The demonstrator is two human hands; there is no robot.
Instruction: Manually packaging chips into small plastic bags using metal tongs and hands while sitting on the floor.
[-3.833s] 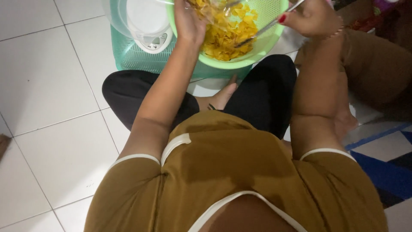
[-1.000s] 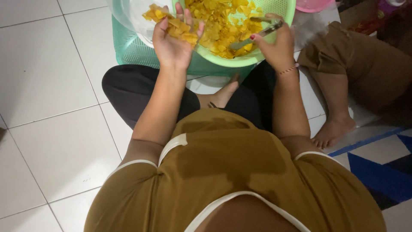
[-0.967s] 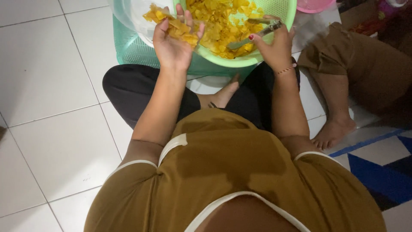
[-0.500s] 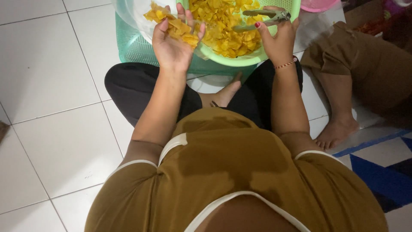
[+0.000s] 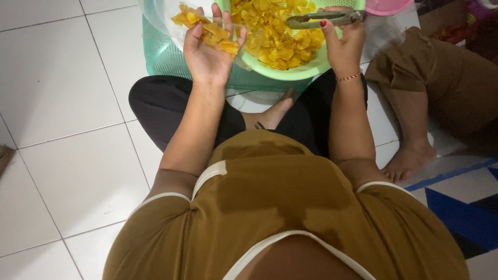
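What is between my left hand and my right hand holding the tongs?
In the head view, yellow chips heaped in the green bowl lie between the left hand and the right hand holding metal tongs.

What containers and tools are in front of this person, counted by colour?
Green bowl of yellow chips: 1
Teal mesh basket under it: 1
Clear plastic bag, held by the left hand with chips: 1
Pink container at the top edge: 1
Metal tongs in the right hand: 1
Total: 5
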